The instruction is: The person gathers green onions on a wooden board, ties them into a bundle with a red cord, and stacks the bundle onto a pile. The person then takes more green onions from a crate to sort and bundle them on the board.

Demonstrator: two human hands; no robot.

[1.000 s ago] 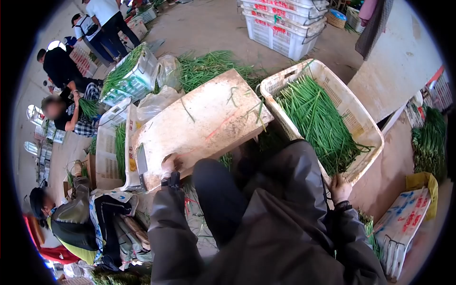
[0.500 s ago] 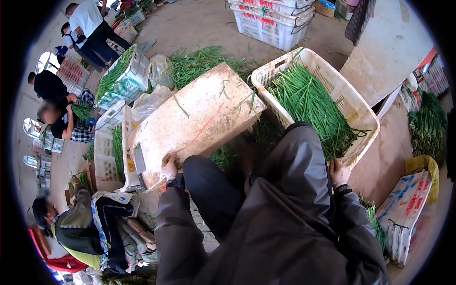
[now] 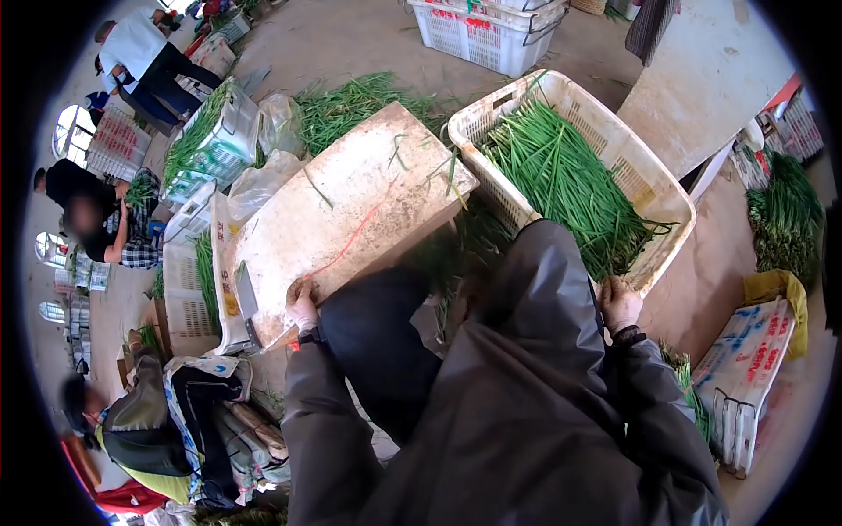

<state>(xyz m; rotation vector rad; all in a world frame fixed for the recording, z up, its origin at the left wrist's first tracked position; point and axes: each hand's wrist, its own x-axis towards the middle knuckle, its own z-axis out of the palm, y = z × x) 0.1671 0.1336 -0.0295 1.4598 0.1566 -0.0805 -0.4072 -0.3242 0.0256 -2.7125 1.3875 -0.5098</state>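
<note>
My left hand (image 3: 303, 307), in a thin whitish glove, is closed over the near edge of a dirty pale board (image 3: 324, 219). A thin red string (image 3: 361, 230) lies across the board and runs to its fingertips. By that hand, a flat dark metal blade (image 3: 246, 292) lies at the board's left end. At the near corner of a white plastic crate (image 3: 671, 250), my right hand (image 3: 620, 304), also gloved, is closed on the rim. Long green chive-like stalks (image 3: 561, 180) fill much of the crate. Their ends lie close to the right fingers.
Loose green stalks (image 3: 360, 110) are heaped behind the board. More crates (image 3: 206, 145) stand left, near several people. A seated person (image 3: 145, 421) is at lower left. Stacked white crates (image 3: 487, 39) stand at the back. Bundled greens (image 3: 785, 215) and a folded crate (image 3: 745, 373) lie right.
My left knee has swung left and down, closer to the board's near edge. My left hand has shifted slightly along that edge; the right stays at the crate rim. The view has moved slightly.
</note>
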